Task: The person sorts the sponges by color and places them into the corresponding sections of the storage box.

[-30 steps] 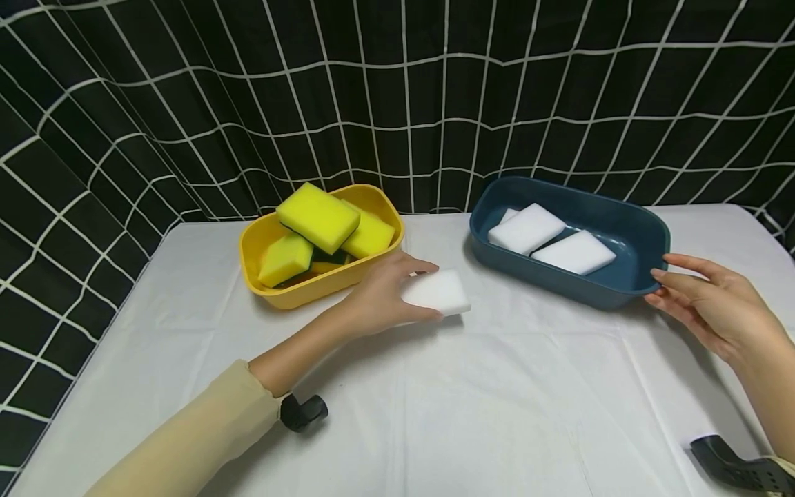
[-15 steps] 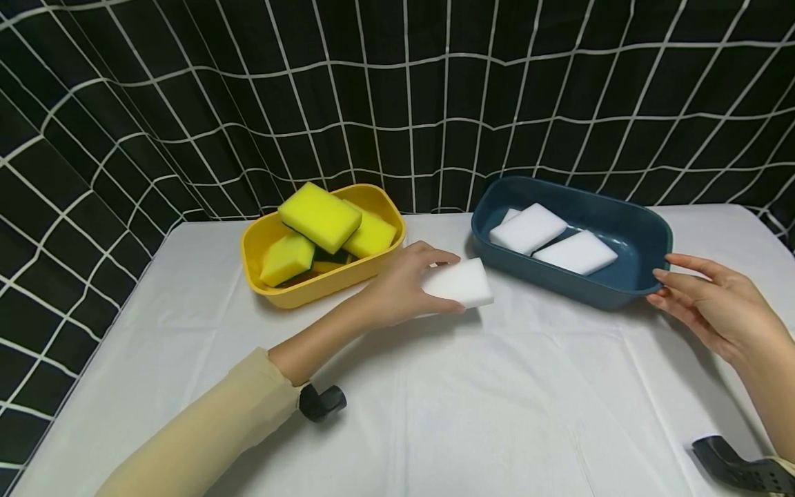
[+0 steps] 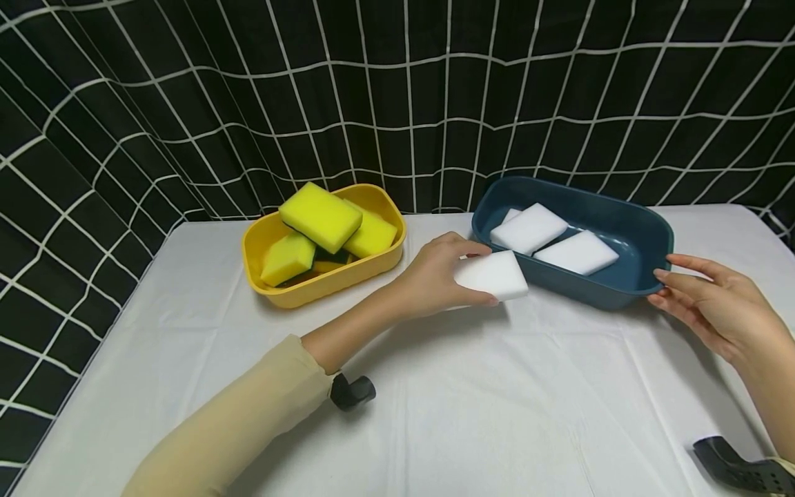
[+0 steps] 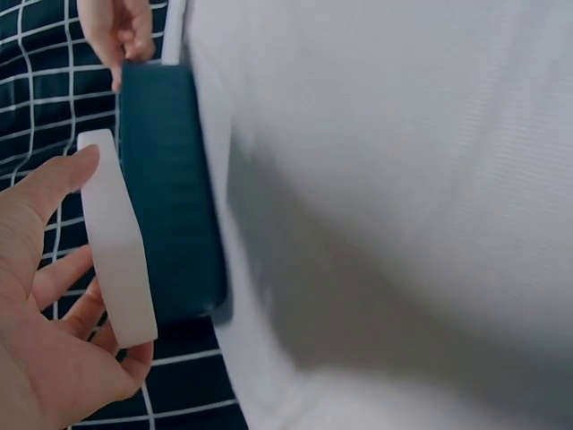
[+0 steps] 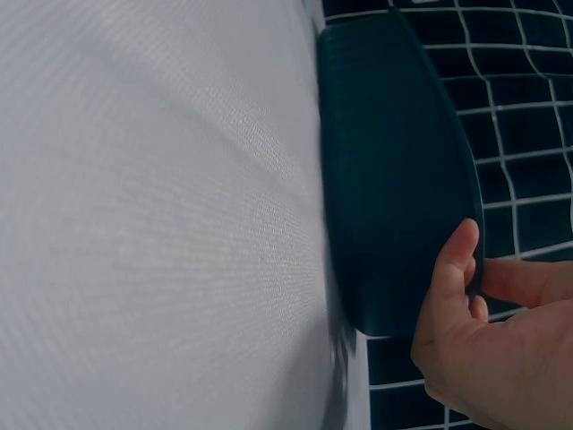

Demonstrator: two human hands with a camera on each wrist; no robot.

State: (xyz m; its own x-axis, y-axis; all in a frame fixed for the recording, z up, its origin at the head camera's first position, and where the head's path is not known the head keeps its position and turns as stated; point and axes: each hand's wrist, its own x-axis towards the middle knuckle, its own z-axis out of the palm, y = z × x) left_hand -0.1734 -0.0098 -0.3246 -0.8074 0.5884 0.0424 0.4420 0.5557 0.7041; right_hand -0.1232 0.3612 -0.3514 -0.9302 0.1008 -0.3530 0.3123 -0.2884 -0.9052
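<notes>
Between thumb and fingers, my left hand (image 3: 435,279) pinches a white sponge (image 3: 495,276) by its sides, held above the cloth at the near left side of the blue bin. The left wrist view shows that sponge (image 4: 118,237) edge-on, the thumb on one edge and fingers on the other. My right hand (image 3: 723,304) grips the right end of the blue bin (image 3: 596,290) at its rim; in the right wrist view, thumb and fingers of the hand (image 5: 492,340) straddle the rim. Inside the bin lie white sponges (image 3: 574,253), one partly hidden under another.
A yellow bin (image 3: 317,284) stands on the left, heaped with yellow sponges (image 3: 319,217) with dark green undersides. White cloth (image 3: 497,407) covers the table. Behind it hangs a black curtain (image 3: 428,103) with a white grid.
My left hand has carried the white sponge rightward from beside the yellow bin to the blue bin's near left side. My right hand has stayed at the blue bin's rim.
</notes>
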